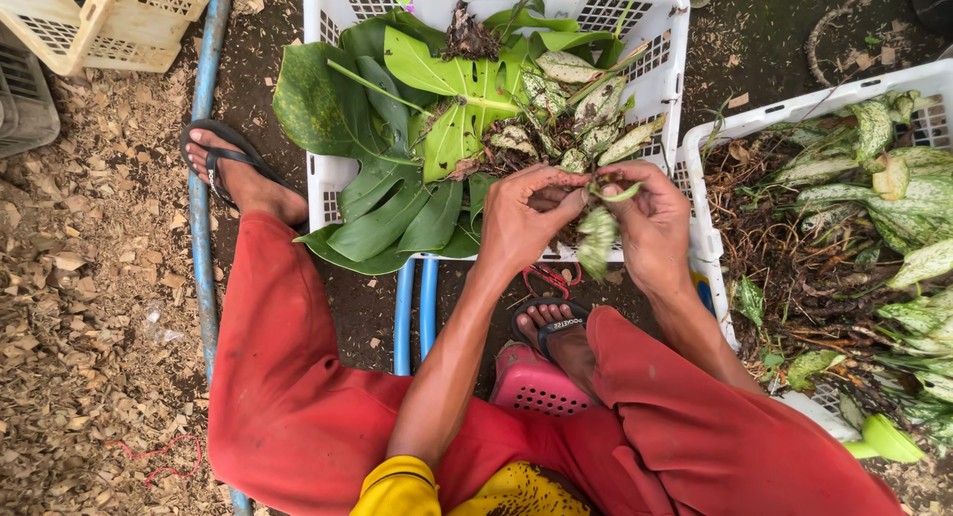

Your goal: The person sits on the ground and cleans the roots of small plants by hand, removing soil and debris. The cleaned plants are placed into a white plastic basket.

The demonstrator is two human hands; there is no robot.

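— What lies at the left?

— A cream crate (119, 20) at the top left corner of the ground, then a blue pipe (202, 208) running down past a sandalled foot (238, 174).

— And the middle?

— A white crate (660, 69) full of broad green leaves (377, 169) and speckled cuttings. In front of its near edge the left hand (526, 218) pinches a small speckled cutting (598, 240) at the stem; the right hand (650, 223) also grasps that stem, just beside. The leaf hangs below both grips.

— Right side?

— Another white crate (933, 79) of speckled plants (893, 198) and roots; a pink stool (536, 387) sits below the hands.
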